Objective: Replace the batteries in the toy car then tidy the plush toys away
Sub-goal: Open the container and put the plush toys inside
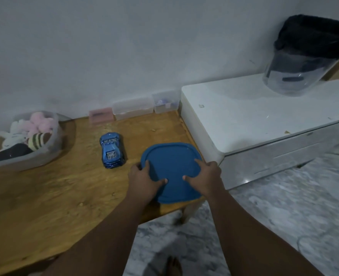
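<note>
Left grip (144, 182) and right grip (204, 176) pinch the blue lid (172, 162), thumbs on top; the plush toys (39, 124) sit in a tub (55, 142) at ten o'clock, nearer the left grip; the toy car (111, 150) stands between them on the desk (65, 186), its long axis twelve-to-six.

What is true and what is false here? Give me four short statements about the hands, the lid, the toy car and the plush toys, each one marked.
1. The left hand and the right hand both hold the blue lid. True.
2. The toy car lies among the plush toys. False: it stands on the wooden table, left of the lid.
3. The plush toys sit in the clear container. True.
4. The lid covers the container. False: the container is open, and the lid is at the table's right end.
</note>
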